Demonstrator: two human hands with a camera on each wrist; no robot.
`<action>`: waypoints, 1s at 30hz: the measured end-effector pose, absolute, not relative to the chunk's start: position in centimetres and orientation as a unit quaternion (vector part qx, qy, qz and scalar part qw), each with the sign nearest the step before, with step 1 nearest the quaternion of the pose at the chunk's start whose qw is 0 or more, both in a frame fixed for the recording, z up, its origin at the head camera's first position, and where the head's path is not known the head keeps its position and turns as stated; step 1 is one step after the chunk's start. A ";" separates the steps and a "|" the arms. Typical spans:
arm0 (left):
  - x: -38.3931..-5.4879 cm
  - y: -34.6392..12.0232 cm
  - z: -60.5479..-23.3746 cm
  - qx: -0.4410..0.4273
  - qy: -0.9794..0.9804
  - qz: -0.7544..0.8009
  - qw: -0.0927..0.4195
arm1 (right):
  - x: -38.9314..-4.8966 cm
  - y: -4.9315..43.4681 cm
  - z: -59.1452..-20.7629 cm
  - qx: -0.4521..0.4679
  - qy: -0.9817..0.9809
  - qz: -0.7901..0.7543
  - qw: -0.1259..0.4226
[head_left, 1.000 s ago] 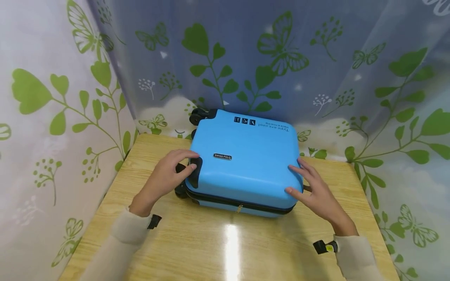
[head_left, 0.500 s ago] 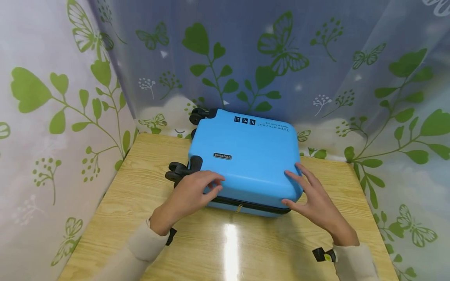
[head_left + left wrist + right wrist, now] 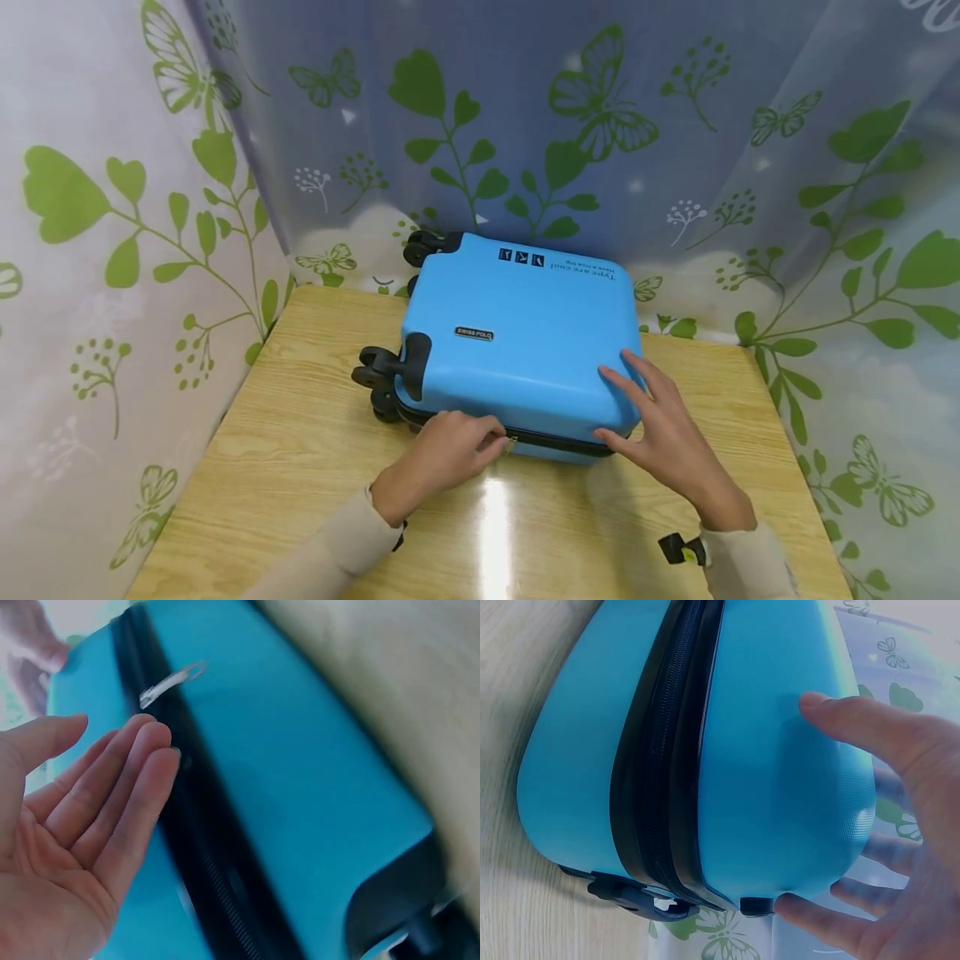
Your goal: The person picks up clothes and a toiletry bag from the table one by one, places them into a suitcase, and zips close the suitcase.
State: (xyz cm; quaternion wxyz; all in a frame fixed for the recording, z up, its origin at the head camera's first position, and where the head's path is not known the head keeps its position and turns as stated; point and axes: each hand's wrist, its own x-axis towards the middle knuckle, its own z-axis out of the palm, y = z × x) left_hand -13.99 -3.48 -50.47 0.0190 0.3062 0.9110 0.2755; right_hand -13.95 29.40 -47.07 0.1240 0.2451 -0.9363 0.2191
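Note:
A blue hard-shell suitcase (image 3: 525, 333) lies flat on the wooden table, its black wheels (image 3: 375, 367) pointing left. Along its near side runs a black zipper (image 3: 202, 847) with a metal zipper pull (image 3: 169, 684). My left hand (image 3: 457, 450) is at that near side, fingertips right beside the pull; in the left wrist view its fingers are extended together, thumb apart, with nothing between them. My right hand (image 3: 667, 433) spreads its fingers around the near right corner, and its thumb (image 3: 840, 716) lies against the shell. A black handle (image 3: 630, 896) shows on the suitcase's right end.
The wooden table (image 3: 300, 517) reaches toward me and out to both sides. Fabric curtains (image 3: 525, 108) with green leaves and butterflies enclose it at the back, left and right, the back one close behind the suitcase.
My left hand has left the suitcase's left corner and moved right and nearer, down to the zipper pull. My right hand has shifted slightly toward me. The suitcase stays in place.

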 end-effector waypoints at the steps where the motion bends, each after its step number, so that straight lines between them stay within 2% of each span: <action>1: -14.0 -3.2 -50.9 0.303 0.913 0.274 0.021 | -13.9 29.4 -47.1 0.246 -0.936 0.218 0.127; 9: -13.8 -1.5 -52.4 0.281 0.914 0.292 0.015 | -13.9 29.3 -47.5 0.258 -0.931 0.208 0.153; 20: -12.2 -0.5 -54.1 0.251 0.931 0.239 -0.112 | -14.0 29.2 -47.7 0.253 -0.930 0.210 0.163; 24: -12.0 -0.2 -54.7 0.237 0.938 0.214 -0.134 | -13.9 29.1 -47.7 0.251 -0.930 0.209 0.167; 30: -12.0 0.1 -55.7 0.223 0.948 0.183 -0.133 | -13.8 29.0 -47.8 0.250 -0.931 0.210 0.165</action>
